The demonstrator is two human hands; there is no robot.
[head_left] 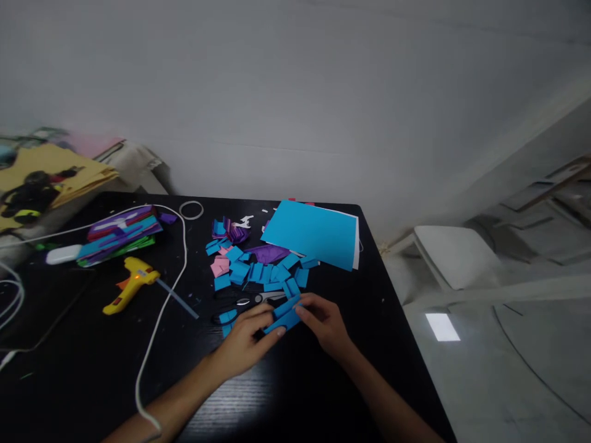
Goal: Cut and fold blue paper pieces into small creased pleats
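Observation:
A folded blue paper strip [287, 318] is held between my two hands above the black table [258, 394]. My left hand [247, 338] pinches its left end between thumb and fingers. At its right end, my right hand [323, 323] has thumb and fingertips closed on the paper. Just beyond the hands lie several small folded blue pieces [256, 272], with a few pink pieces [220, 265] at their left. Black-handled scissors [261, 298] lie next to my left hand, partly hidden by blue pieces and the hands.
A yellow glue gun [133, 284] with a clear stick lies at the left, near a white cable [184, 246]. Behind it is a stack of coloured paper [122, 234]. A blue sheet [316, 234] lies at the back right. A white stool [457, 255] stands beyond the table's right edge.

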